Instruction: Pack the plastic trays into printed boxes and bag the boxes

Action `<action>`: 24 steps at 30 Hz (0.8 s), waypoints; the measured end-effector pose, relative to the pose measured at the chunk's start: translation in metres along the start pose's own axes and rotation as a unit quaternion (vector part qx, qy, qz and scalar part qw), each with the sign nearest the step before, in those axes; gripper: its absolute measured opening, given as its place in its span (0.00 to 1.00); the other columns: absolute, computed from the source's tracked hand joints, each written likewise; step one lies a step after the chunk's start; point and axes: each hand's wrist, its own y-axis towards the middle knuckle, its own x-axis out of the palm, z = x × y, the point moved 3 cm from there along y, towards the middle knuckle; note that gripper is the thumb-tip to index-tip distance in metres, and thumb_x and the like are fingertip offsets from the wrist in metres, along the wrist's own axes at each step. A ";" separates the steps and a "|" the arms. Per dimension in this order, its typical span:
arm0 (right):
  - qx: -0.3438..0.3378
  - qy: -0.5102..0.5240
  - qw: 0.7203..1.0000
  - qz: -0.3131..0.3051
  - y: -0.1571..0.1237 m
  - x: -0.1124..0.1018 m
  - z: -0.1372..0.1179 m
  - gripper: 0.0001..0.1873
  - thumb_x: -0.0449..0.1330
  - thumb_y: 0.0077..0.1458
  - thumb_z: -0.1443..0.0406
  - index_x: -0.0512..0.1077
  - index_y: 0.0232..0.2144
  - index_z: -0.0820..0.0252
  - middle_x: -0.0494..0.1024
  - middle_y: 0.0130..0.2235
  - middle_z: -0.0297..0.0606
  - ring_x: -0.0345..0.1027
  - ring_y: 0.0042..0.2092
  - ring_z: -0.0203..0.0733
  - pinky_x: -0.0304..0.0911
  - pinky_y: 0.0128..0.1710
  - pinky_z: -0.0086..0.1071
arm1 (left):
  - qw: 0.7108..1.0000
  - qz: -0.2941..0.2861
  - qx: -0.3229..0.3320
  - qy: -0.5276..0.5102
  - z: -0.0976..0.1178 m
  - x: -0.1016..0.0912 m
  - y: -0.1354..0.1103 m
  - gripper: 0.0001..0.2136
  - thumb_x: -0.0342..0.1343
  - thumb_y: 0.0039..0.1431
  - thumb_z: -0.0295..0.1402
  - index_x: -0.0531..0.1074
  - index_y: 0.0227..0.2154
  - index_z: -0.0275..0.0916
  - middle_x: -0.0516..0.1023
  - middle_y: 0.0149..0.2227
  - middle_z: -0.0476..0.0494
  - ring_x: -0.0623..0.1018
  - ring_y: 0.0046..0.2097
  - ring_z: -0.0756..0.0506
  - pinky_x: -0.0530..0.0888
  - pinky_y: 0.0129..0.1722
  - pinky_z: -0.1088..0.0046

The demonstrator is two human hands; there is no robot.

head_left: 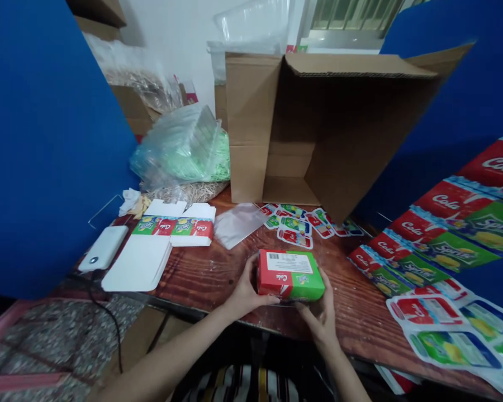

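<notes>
1. The small red-and-green printed cardboard box [290,275] sits near the six o'clock edge of the brown wooden table [201,276].
2. The left hand [246,290] clasps its nine o'clock end, forearm angled inward.
3. The right hand [322,314] cups its three o'clock corner, fingers curled.

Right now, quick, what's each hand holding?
Left hand: closed on the left end of the red and green Cola box.
Right hand: closed on the same box's right end.
</notes>
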 end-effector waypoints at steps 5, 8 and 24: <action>0.064 -0.020 0.997 -0.027 0.006 -0.018 0.019 0.52 0.68 0.47 0.52 0.45 0.66 0.53 0.59 0.63 0.50 0.59 0.62 0.57 0.60 0.59 0.50 | 1.000 -0.015 0.010 0.010 -0.001 -0.001 -0.001 0.52 0.75 0.34 0.37 0.52 0.63 0.44 0.61 0.64 0.35 0.62 0.65 0.36 0.56 0.66 0.54; 0.106 -0.044 0.993 -0.041 0.011 -0.030 0.041 0.50 0.71 0.39 0.50 0.57 0.60 0.60 0.74 0.49 0.49 0.70 0.52 0.59 0.66 0.53 0.51 | 0.996 -0.084 0.017 0.016 0.006 -0.007 0.000 0.54 0.75 0.34 0.41 0.52 0.64 0.43 0.61 0.65 0.35 0.62 0.65 0.35 0.58 0.65 0.54; -0.234 -0.381 0.870 -0.209 0.055 -0.006 -0.068 0.32 0.66 0.47 0.53 0.69 0.55 0.44 0.71 0.54 0.40 0.68 0.52 0.59 0.68 0.49 0.52 | 0.808 0.137 0.009 0.573 0.062 -0.205 0.053 0.13 0.47 0.65 0.35 0.76 0.43 0.37 0.74 0.44 0.36 0.71 0.52 0.39 0.64 0.56 0.61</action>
